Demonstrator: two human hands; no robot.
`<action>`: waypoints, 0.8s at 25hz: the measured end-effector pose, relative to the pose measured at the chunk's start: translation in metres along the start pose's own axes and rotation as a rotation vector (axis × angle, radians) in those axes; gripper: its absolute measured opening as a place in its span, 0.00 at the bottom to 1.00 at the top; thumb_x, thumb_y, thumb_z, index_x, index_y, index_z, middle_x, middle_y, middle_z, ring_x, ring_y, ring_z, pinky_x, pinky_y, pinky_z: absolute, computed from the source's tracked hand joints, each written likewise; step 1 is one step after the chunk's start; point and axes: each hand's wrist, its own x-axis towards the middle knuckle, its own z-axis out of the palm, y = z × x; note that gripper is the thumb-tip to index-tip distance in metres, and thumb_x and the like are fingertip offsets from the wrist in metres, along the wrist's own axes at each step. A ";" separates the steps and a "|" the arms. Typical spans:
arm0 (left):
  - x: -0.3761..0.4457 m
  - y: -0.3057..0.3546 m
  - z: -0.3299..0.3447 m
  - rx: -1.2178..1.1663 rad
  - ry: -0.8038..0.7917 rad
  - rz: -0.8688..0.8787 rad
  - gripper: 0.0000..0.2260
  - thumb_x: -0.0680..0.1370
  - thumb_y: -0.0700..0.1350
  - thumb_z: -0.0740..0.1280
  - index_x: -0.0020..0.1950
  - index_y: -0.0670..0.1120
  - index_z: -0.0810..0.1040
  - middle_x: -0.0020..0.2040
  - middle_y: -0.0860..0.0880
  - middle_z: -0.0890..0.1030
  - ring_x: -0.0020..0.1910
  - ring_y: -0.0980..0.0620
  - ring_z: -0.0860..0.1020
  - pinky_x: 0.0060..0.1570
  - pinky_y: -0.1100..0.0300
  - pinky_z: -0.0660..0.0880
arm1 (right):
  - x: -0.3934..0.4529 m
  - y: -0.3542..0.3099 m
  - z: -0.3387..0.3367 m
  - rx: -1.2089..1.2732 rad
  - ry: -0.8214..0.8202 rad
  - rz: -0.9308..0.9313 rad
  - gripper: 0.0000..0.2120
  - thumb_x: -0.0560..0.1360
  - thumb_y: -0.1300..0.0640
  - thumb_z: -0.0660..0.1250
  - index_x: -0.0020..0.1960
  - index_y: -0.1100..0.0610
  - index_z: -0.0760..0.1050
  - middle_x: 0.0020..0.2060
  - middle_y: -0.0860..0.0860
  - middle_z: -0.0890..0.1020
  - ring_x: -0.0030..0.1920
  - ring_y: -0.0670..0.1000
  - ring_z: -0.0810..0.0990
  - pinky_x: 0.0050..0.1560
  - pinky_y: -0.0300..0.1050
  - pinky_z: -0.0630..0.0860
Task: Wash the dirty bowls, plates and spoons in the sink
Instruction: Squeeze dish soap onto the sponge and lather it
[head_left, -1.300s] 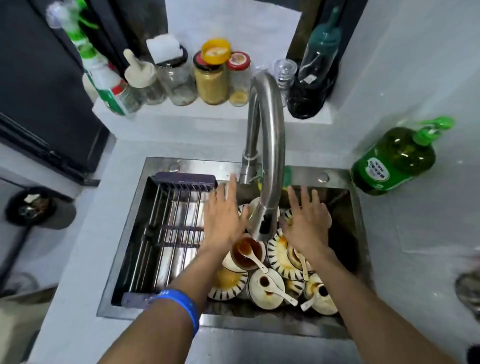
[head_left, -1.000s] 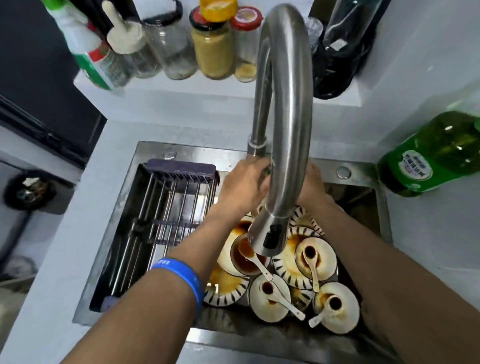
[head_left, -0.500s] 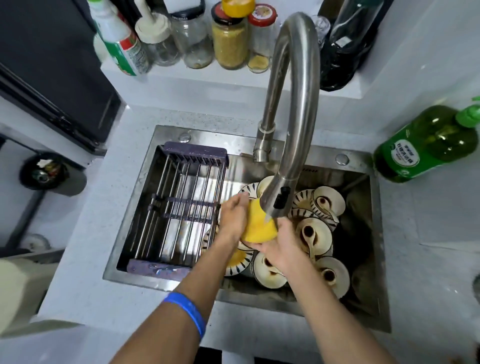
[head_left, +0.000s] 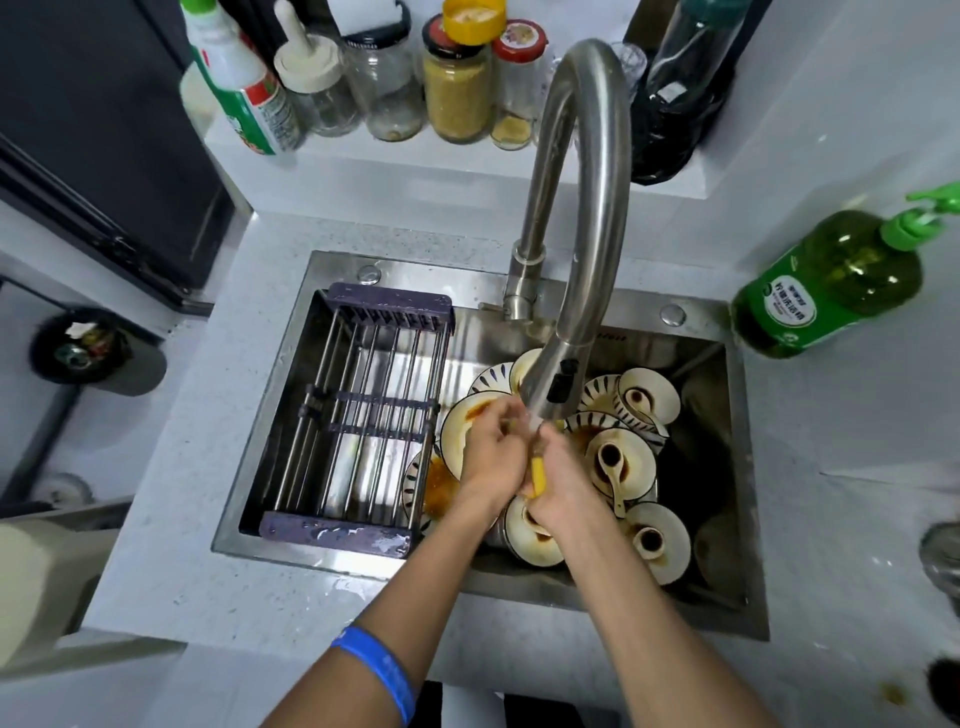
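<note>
Under the faucet spout (head_left: 558, 384), both hands close round a yellow sponge (head_left: 538, 474): the left hand (head_left: 493, 457) curls on it from one side, the right hand (head_left: 558, 480) from the other, so only a thin strip of yellow shows between them. Holding it right below the nozzle looks meant to wet and squeeze it through before any scrubbing starts; whether water is actually running is hard to tell. Directly beneath and around the hands, the dirty bowls (head_left: 623, 457), striped plates (head_left: 491, 376) and spoons (head_left: 615, 470) lie piled in the right half of the sink (head_left: 748, 467), smeared with brown and orange sauce, none yet washed by the look of it. Beside them, the left half holds a wire drying rack (head_left: 358, 415), probably where clean pieces will go. On the counter to the right a green dish soap bottle (head_left: 831, 280) stands within reach, likely needed next for the sponge.
</note>
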 end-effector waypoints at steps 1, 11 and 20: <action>-0.005 0.008 -0.007 -0.041 -0.025 0.076 0.15 0.82 0.35 0.60 0.51 0.54 0.79 0.47 0.49 0.82 0.36 0.55 0.78 0.32 0.62 0.74 | -0.003 0.001 -0.003 0.042 -0.046 0.040 0.19 0.78 0.48 0.65 0.60 0.61 0.79 0.44 0.57 0.84 0.37 0.53 0.82 0.35 0.44 0.78; 0.023 0.068 0.057 0.331 -0.238 0.480 0.18 0.77 0.53 0.73 0.65 0.51 0.81 0.60 0.55 0.82 0.59 0.62 0.78 0.62 0.59 0.74 | -0.017 -0.034 -0.046 0.349 -0.240 0.093 0.20 0.81 0.46 0.59 0.65 0.57 0.77 0.53 0.60 0.84 0.47 0.60 0.85 0.42 0.53 0.82; 0.105 0.064 0.047 0.123 0.432 0.042 0.10 0.83 0.46 0.65 0.61 0.47 0.68 0.42 0.52 0.75 0.41 0.52 0.76 0.35 0.69 0.70 | 0.034 -0.081 -0.072 0.266 -0.151 -0.010 0.17 0.81 0.54 0.62 0.70 0.51 0.72 0.55 0.59 0.78 0.34 0.52 0.78 0.29 0.42 0.69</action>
